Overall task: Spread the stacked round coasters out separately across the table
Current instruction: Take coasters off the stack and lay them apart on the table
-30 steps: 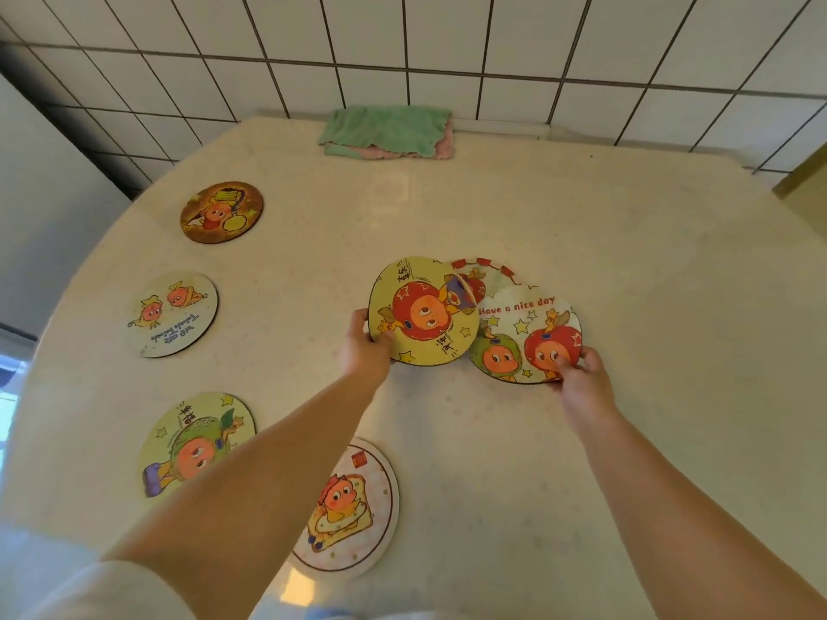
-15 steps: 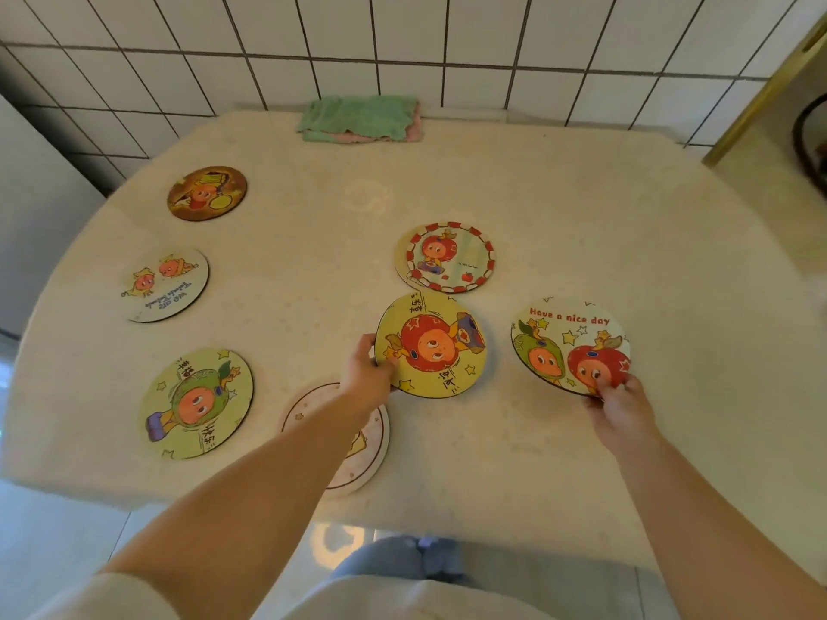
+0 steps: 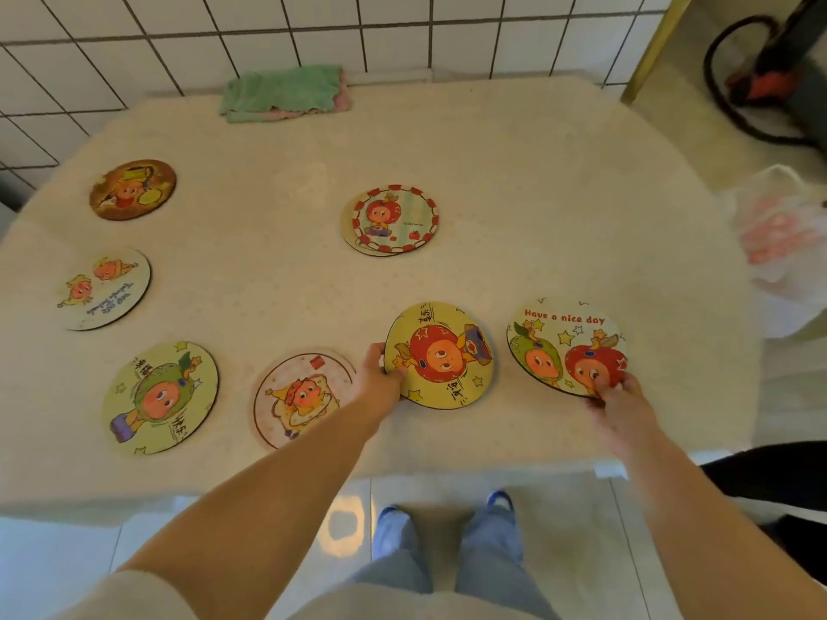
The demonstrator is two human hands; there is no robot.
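Observation:
Several round cartoon coasters lie apart on the cream table (image 3: pixel 514 172). My left hand (image 3: pixel 380 378) grips the left edge of a yellow coaster with a red-headed figure (image 3: pixel 441 356) near the front edge. My right hand (image 3: pixel 620 402) pinches the near rim of the "Have a nice day" coaster (image 3: pixel 566 344) at the front right. A red-bordered coaster (image 3: pixel 391 219) lies alone in the middle. On the left lie a brown coaster (image 3: pixel 133 189), a white coaster (image 3: pixel 105 288), a green-figure coaster (image 3: pixel 160 398) and a pink coaster (image 3: pixel 300 398), partly under my left forearm.
A folded green and pink cloth (image 3: pixel 286 94) lies at the table's back edge against the tiled wall. A white plastic bag (image 3: pixel 781 243) sits on the floor to the right of the table. A dark hose and machine (image 3: pixel 769 73) stand at the far right.
The three overlapping coasters have been pulled apart: the yellow one came toward the front with my left hand, the "Have a nice day" one went right with my right hand, the red-bordered one stayed.

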